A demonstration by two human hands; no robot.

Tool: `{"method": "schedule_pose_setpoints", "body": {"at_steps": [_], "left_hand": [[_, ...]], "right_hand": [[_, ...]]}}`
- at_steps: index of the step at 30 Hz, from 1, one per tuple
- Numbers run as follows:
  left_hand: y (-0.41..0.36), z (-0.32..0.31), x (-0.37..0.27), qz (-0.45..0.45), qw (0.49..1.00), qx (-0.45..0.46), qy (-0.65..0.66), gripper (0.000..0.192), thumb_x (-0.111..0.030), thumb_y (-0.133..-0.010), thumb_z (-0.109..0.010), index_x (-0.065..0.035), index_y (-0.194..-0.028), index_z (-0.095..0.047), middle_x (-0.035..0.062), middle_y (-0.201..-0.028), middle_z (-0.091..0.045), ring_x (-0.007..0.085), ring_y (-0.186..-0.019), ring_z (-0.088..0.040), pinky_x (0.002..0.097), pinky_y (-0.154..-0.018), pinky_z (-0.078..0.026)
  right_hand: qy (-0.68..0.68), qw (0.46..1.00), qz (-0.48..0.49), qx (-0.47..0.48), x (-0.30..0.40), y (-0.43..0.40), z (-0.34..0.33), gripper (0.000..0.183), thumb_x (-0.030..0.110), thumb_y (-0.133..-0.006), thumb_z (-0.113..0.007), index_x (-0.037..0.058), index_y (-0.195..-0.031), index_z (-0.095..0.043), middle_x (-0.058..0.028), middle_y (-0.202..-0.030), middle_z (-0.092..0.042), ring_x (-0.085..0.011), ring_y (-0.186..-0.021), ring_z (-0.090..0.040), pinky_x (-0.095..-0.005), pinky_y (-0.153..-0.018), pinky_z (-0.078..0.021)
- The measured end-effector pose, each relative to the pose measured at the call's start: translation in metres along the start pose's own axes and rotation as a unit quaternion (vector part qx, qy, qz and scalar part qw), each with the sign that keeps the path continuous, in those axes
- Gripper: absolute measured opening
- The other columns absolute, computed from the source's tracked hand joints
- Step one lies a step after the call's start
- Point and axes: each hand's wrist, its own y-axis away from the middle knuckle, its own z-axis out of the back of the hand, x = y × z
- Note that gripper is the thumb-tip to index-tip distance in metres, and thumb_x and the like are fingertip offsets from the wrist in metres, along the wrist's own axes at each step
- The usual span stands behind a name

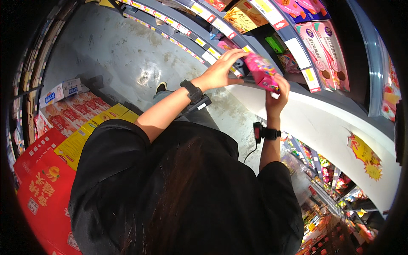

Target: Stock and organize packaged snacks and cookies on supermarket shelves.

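Note:
A pink packet (261, 70) with colourful print is tilted in front of the shelf and slightly blurred. My right hand (278, 97) grips its near end, with the fingers wrapped round the edge. At the packet's far end is my left hand (221, 70), its fingers curved and its thumb stretched apart below. The left fingertips reach the packet's upper edge; whether they press on it is hard to tell. Behind the packet, a grey shelf unit (255, 47) carries price labels along its edges. Pink and white boxes (328, 55) stand upright on a shelf right of my hands.
A yellow biscuit box (245, 17) and a green box (274, 44) sit on the shelves. Stacked red cartons (44, 197) and a yellow carton (92, 130) rise at my left. A white end panel (318, 118) curves along the right. Grey floor (111, 47) lies between the shelving.

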Motion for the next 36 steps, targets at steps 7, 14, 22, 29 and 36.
{"method": "schedule_pose_setpoints", "body": {"at_steps": [7,14,22,29,36], "left_hand": [[0.036,-0.007,0.037,0.106,0.993,0.038,0.018,0.052,-0.013,-0.063,-0.078,-0.0056,-0.109,-0.056,0.0120,-0.102,-0.058,0.0264,-0.098,-0.056,0.0351,-0.084,-0.044],[0.083,0.003,0.038,0.171,0.985,-0.026,0.021,0.038,-0.018,-0.074,-0.075,-0.0002,-0.102,-0.056,0.0074,-0.088,-0.059,0.0157,-0.082,-0.056,0.0291,-0.075,-0.045],[0.110,0.012,0.048,0.215,0.970,-0.091,0.064,0.042,-0.024,-0.070,-0.076,-0.0026,-0.100,-0.057,0.0118,-0.092,-0.061,0.0262,-0.085,-0.059,0.0338,-0.075,-0.045],[0.106,0.012,0.044,0.225,0.969,-0.073,0.064,0.039,-0.019,-0.072,-0.075,-0.0018,-0.102,-0.057,0.0074,-0.089,-0.061,0.0162,-0.081,-0.057,0.0290,-0.073,-0.046],[0.103,0.020,0.030,0.226,0.969,-0.077,0.067,0.041,-0.021,-0.070,-0.077,-0.0022,-0.100,-0.057,0.0105,-0.089,-0.062,0.0205,-0.081,-0.060,0.0307,-0.073,-0.046]], "right_hand": [[-0.345,0.911,-0.163,0.154,-0.012,-0.018,-0.031,0.041,0.019,-0.087,-0.054,-0.0035,-0.121,-0.047,-0.0177,-0.125,-0.047,-0.0253,-0.120,-0.044,-0.0340,-0.101,-0.0320],[0.301,0.901,-0.255,0.181,-0.149,-0.053,-0.086,0.056,0.045,-0.087,-0.048,-0.0053,-0.109,-0.055,-0.0300,-0.113,-0.053,-0.0403,-0.105,-0.052,-0.0441,-0.091,-0.0400],[0.265,0.961,-0.056,0.059,-0.074,-0.045,-0.103,0.043,0.033,-0.085,-0.054,-0.0041,-0.106,-0.056,-0.0254,-0.098,-0.059,-0.0402,-0.095,-0.054,-0.0465,-0.083,-0.0396],[0.143,0.842,-0.498,0.152,-0.086,-0.083,-0.089,0.057,0.048,-0.073,-0.066,-0.0035,-0.098,-0.064,-0.0260,-0.099,-0.061,-0.0379,-0.099,-0.056,-0.0406,-0.088,-0.0404],[-0.209,0.887,-0.412,-0.014,-0.123,-0.084,-0.100,0.066,0.041,-0.070,-0.072,-0.0014,-0.117,-0.054,-0.0178,-0.120,-0.054,-0.0265,-0.111,-0.050,-0.0333,-0.095,-0.0365]]}}
